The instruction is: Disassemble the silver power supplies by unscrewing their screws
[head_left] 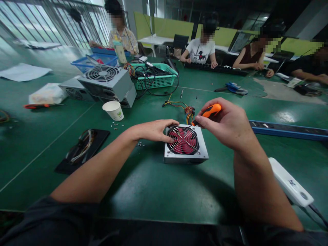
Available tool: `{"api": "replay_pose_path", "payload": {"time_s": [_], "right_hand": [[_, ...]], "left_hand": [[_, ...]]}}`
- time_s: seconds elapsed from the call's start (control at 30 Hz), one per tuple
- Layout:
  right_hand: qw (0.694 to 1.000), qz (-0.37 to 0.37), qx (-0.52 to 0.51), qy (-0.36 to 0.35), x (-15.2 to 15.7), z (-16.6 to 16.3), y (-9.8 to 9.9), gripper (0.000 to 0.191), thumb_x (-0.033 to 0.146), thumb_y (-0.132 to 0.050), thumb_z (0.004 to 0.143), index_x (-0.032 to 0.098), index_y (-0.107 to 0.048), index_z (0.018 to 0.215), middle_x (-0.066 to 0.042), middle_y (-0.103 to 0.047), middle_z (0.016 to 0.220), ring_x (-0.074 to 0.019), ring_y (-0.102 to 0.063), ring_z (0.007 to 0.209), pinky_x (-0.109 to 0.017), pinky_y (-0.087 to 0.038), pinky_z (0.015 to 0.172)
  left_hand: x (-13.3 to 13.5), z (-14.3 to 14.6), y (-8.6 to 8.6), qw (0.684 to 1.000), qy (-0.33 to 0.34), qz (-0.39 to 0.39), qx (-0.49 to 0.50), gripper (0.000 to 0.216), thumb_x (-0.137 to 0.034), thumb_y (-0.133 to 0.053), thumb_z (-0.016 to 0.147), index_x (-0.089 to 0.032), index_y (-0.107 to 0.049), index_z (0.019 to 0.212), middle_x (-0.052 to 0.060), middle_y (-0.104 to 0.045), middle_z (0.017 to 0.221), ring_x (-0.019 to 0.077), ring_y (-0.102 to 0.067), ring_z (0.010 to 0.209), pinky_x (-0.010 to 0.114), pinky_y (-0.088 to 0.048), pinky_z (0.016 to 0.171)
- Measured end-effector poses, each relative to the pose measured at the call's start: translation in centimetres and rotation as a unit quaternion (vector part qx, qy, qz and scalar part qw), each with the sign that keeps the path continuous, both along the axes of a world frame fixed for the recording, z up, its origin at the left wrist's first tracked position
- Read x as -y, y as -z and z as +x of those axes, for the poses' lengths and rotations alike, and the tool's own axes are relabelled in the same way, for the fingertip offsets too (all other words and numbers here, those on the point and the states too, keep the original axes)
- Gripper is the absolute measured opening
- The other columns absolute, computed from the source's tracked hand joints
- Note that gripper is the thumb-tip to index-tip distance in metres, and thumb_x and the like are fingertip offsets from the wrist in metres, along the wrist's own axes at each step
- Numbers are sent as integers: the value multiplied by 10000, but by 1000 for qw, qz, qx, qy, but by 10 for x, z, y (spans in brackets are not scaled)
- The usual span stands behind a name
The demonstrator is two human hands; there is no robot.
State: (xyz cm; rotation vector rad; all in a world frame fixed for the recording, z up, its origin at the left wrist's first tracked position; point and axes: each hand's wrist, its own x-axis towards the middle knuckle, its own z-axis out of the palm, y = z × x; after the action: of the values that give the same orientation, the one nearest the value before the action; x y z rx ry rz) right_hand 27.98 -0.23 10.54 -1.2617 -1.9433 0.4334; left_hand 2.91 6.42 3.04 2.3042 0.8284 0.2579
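The person leans over the green desk [153, 184] with both forearms stretched forward. The left hand [153, 130] lies flat, palm down, its fingers spread and pressing on the left edge of a small silver power supply [186, 155] with a red fan [183, 140]; its grip is released, only resting. The right hand [228, 124] is raised over the far right corner of the box, wrist bent, its grip clenched around an orange screwdriver [210, 111] that points down to that corner. The box stands in the middle of the desk, between both hands. A paper cup [113, 110] stands well apart to the left.
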Motion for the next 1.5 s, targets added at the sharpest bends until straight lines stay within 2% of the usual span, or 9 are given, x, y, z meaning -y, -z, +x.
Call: {"api": "replay_pose_path", "payload": {"time_s": [0.2, 0.3, 0.43, 0.6, 0.77, 0.87, 1.0, 1.37, 1.5], "right_hand": [[993, -91, 11, -76, 3, 2, -2, 275, 427, -802, 762, 237, -664, 905, -22, -760, 894, -215, -714, 784, -346, -570, 691], [988, -108, 32, -110, 4, 1, -3, 225, 371, -801, 761, 231, -676, 885, -4, -753, 860, -191, -712, 755, -310, -558, 665], [983, -124, 66, -120, 3, -2, -2, 184, 321, -778, 762, 214, -687, 882, -8, -743, 854, -182, -705, 749, -296, -546, 662], [981, -128, 90, -118, -1, 1, 0, 152, 296, -762, 757, 210, -692, 862, 2, -735, 828, -168, -690, 726, -276, -516, 638], [972, -100, 169, -129, 5, 5, -1, 122, 296, -748, 784, 218, -702, 866, 5, -748, 839, -168, -690, 732, -279, -492, 648], [961, -83, 210, -158, 15, 3, -3, 123, 287, -705, 842, 252, -742, 955, 22, -774, 859, -155, -703, 724, -269, -491, 670], [943, -73, 244, -216, 25, 0, -5, 256, 268, -614, 926, 318, -779, 1114, 26, -809, 1025, -164, -740, 830, -263, -498, 732], [937, -165, 213, -222, -3, 12, 2, 310, 308, -630, 904, 311, -781, 1175, 32, -816, 997, -160, -732, 772, -254, -539, 694], [939, -179, 199, -215, -5, 10, 1, 306, 292, -639, 887, 303, -788, 1154, 35, -817, 989, -159, -734, 776, -258, -546, 711]], "left_hand": [[-1, -3, 1, 1000, 18, 7, 5, 741, -448, -706, 843, -199, -439, 1488, 103, -529, 1499, 245, -522, 1347, 353, -382, 1141], [-1, -2, 1, 1000, 21, 12, 6, 720, -455, -698, 849, -198, -454, 1476, 96, -540, 1487, 245, -524, 1342, 344, -390, 1127], [-2, -1, 2, 999, 32, 16, 10, 680, -417, -695, 852, -201, -468, 1456, 86, -561, 1462, 237, -538, 1326, 330, -403, 1109], [-4, -3, 6, 999, 41, 21, 13, 646, -402, -695, 847, -195, -492, 1424, 77, -569, 1449, 226, -554, 1299, 304, -426, 1073], [-3, -2, 3, 999, 44, 19, 18, 648, -413, -693, 855, -175, -494, 1424, 94, -571, 1447, 236, -553, 1300, 323, -415, 1093], [-1, -2, 2, 999, 32, 23, 9, 667, -417, -692, 855, -179, -480, 1441, 100, -557, 1467, 243, -538, 1325, 336, -399, 1119], [-2, -1, 2, 999, 32, 17, 12, 687, -410, -698, 846, -190, -472, 1456, 93, -551, 1476, 238, -530, 1337, 334, -394, 1128], [-1, 0, 3, 999, 28, 6, 19, 665, -373, -707, 835, -178, -495, 1434, 92, -614, 1383, 233, -594, 1226, 322, -436, 1058], [-1, 1, 2, 999, 32, 12, 17, 641, -376, -698, 844, -176, -505, 1422, 86, -627, 1355, 227, -604, 1201, 315, -442, 1037]]}}
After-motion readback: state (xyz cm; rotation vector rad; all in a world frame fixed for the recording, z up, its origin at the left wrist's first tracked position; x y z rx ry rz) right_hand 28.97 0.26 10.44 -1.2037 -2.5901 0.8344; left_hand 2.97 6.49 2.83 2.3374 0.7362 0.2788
